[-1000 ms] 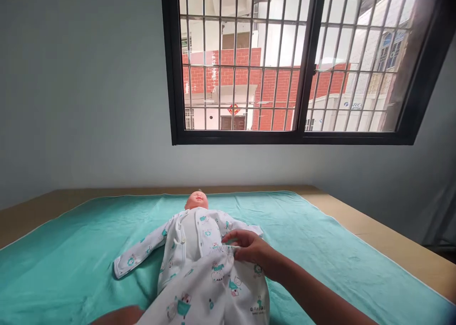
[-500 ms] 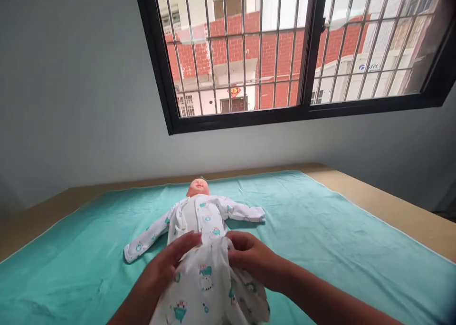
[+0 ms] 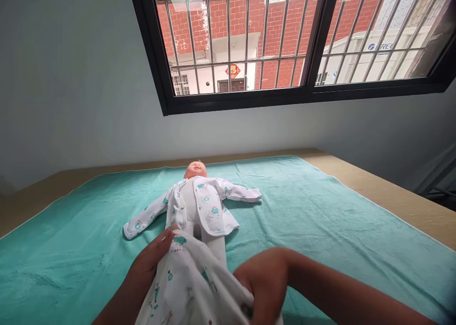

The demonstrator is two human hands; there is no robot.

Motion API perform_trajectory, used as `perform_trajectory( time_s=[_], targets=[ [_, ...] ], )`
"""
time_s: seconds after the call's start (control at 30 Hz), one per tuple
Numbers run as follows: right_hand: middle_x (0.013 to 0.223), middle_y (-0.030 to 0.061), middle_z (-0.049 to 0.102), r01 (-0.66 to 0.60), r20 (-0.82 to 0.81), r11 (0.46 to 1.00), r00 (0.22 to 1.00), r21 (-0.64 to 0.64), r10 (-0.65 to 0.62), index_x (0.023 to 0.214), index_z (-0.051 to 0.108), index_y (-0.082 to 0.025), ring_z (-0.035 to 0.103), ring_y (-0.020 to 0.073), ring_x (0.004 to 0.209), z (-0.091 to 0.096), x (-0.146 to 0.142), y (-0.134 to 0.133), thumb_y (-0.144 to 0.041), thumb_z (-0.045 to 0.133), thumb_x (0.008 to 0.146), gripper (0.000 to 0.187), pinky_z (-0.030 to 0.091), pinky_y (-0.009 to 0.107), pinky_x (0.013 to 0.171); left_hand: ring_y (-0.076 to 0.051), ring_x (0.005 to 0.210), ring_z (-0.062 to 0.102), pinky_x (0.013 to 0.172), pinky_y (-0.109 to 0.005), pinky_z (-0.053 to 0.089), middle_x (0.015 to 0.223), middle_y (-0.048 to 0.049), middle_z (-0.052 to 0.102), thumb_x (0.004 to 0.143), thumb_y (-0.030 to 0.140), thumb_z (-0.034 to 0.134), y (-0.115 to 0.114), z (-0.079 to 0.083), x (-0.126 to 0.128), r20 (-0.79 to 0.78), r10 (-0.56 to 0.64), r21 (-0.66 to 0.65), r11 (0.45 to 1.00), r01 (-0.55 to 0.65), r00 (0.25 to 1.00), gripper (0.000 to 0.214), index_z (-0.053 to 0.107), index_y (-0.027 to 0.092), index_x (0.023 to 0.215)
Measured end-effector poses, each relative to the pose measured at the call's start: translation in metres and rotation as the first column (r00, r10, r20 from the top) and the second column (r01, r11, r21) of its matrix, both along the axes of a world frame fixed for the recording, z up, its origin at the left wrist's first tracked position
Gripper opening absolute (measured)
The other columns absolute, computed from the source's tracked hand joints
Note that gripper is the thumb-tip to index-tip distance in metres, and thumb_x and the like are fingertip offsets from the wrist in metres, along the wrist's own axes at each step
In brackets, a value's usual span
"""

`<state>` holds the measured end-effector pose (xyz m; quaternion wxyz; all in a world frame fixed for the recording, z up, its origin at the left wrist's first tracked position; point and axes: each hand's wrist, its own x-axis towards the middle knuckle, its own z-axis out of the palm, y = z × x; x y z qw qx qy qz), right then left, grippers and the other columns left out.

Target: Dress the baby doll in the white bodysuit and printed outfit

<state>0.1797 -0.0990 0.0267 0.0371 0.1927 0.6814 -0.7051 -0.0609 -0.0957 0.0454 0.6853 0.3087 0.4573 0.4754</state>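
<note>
My left hand (image 3: 154, 253) is closed on the upper left edge of a white baby garment (image 3: 192, 277) with teal and small animal prints; it looks like a pair of baby trousers. At its lower right, my right hand (image 3: 263, 280) is bent downward with its fingers curled into the cloth, and the fingertips are hidden. Behind the garment a baby doll (image 3: 195, 169) lies on its back, head away from me. The doll wears a matching long-sleeved jacket (image 3: 213, 211), unfastened at the front with both sleeves spread. The held cloth covers its lower legs.
A teal blanket (image 3: 320, 230) with shallow wrinkles lies under the doll. Wooden table edges (image 3: 384, 196) show beyond it at the back and sides. Behind stand a pale wall (image 3: 89, 101) and a black-framed barred window (image 3: 235, 101).
My right hand has moved down and right along the garment. The left hand has shifted slightly left, and the cloth has lowered, uncovering the jacket's hem. The view has tipped downward.
</note>
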Motion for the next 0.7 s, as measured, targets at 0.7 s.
perform_trajectory(
  time_s=[0.7],
  targets=[
    [0.066,-0.0036,0.058,0.454,-0.167,0.866,0.856,-0.211,-0.49,0.077,0.068,-0.01,0.048,0.005,0.058,0.002,-0.01,-0.011,-0.052,0.081,0.066,0.045,0.04,0.016,0.054,-0.038,0.093,0.07,0.081,-0.044,0.056,0.085,-0.0085,0.078,0.055,0.042,0.087,-0.004,-0.009,-0.011,-0.113,-0.083,0.102,0.99,0.095,0.99,0.063,0.073,0.019,0.112]
  ],
)
